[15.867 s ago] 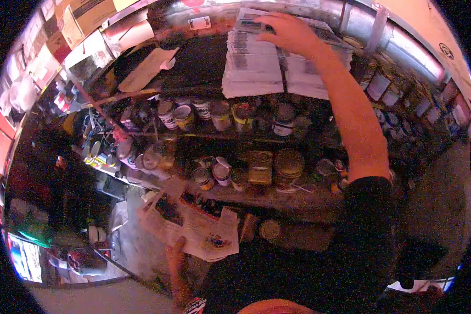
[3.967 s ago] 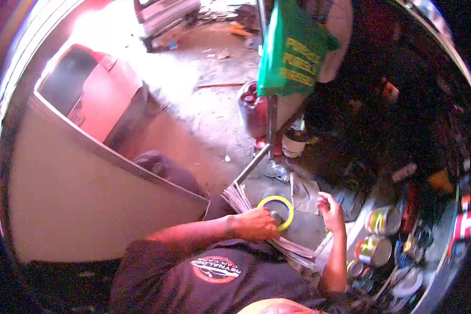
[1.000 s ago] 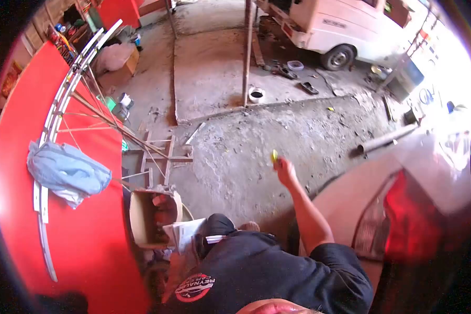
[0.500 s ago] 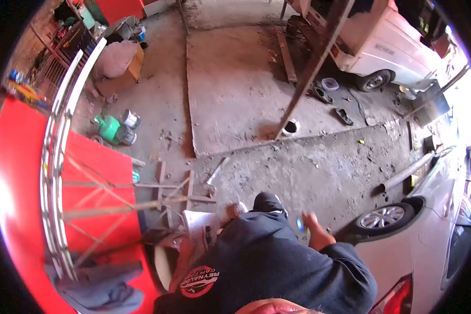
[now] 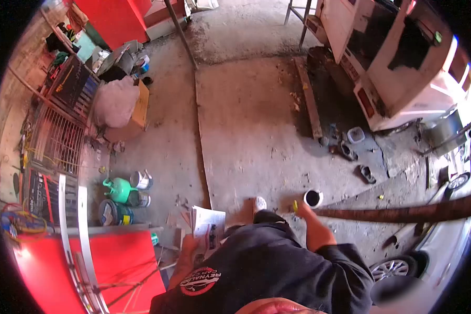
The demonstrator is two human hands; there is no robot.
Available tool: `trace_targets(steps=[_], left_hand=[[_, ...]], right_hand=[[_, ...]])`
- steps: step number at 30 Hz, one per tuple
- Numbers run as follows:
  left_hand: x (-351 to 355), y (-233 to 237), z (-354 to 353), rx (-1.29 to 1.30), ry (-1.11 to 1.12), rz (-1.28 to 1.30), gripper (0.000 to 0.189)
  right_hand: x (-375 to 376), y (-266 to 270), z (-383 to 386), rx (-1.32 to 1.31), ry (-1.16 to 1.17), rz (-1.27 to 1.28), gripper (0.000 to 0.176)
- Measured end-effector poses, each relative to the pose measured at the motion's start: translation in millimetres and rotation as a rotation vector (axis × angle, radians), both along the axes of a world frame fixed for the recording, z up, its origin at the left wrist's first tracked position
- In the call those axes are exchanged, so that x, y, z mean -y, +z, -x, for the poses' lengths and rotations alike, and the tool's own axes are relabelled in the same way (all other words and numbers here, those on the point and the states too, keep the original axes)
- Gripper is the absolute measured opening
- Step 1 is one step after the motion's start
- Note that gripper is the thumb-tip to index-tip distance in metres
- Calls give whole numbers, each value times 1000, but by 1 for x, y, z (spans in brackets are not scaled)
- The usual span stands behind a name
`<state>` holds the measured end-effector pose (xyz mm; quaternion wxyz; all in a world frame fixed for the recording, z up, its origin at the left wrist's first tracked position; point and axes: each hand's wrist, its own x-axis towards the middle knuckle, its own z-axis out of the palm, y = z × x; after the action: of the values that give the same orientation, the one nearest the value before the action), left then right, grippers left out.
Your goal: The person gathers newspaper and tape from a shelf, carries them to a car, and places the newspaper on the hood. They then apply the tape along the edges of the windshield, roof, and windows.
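My left hand [image 5: 190, 245] is low at the left of my body, wrapped round a bundle of printed papers [image 5: 209, 219] that look like folded newspaper sheets. My right hand [image 5: 304, 210] hangs out to the right, its fingers closed. A small yellow thing [image 5: 295, 205] pokes out at those fingers, too small to name. Just beyond that hand, an open whitish can [image 5: 313, 198] stands on the floor by the foot of a brown post [image 5: 397, 212]. One of my shoes [image 5: 260, 203] shows ahead of my dark shirt.
On the left are a red panel [image 5: 115, 261] with long white strips [image 5: 83, 222], a green gas tank [image 5: 119, 190] and paint cans [image 5: 141, 179]. A white van body [image 5: 392, 83], a wooden beam [image 5: 309, 99] and shoes [image 5: 367, 174] lie ahead right. A silver car [image 5: 445, 235] stands at right.
I have moved forward and my view has swung. The red panel and silver car have slid back, while the can and post are now near my right hand. Both hands keep their hold.
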<state>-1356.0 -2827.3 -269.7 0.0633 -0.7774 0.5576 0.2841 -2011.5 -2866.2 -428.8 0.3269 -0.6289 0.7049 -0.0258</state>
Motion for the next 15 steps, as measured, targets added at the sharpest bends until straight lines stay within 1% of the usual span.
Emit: trace_targets(steps=[1,2,3,4,5,6,7,8,9,11,12,13,14,15], left_hand=[[33,25,13,-50,62,-15,50],[72,73,33,-101,122,-29,50],[110,108,51,-151,181,-43,50],[141,99,49,-69,191,-56,54],[170,89,48,-104,209,-25,55],[199,80,48,-137,228,6,55],[221,59,43,-170,248,36,56],[244,29,45,-185,270,57,56],[270,5,35,-203,258,15,55],[327,7,41,-244,230,-77,53],[343,-52,32,-67,231,-95,52],[373,-69,13,-125,46,-50,51],[401,-56,9,-144,12,-86,50],[430,-36,10,-165,18,-154,48]], right_hand=[[114,36,3,-130,8,-20,35],[213,143,-12,0,-130,112,33],[286,238,-28,114,-218,315,37],[356,312,-35,182,-212,419,44],[418,368,-44,150,-257,471,48],[469,398,-49,249,-248,701,46],[502,446,-58,272,-271,714,44],[534,477,-65,295,-294,725,43],[570,474,-65,315,-321,743,44],[632,461,-54,345,-376,775,46],[656,446,-45,257,-416,561,49],[681,375,-22,181,-410,701,50],[685,320,-7,35,-401,795,36],[664,293,2,139,-389,682,37]])
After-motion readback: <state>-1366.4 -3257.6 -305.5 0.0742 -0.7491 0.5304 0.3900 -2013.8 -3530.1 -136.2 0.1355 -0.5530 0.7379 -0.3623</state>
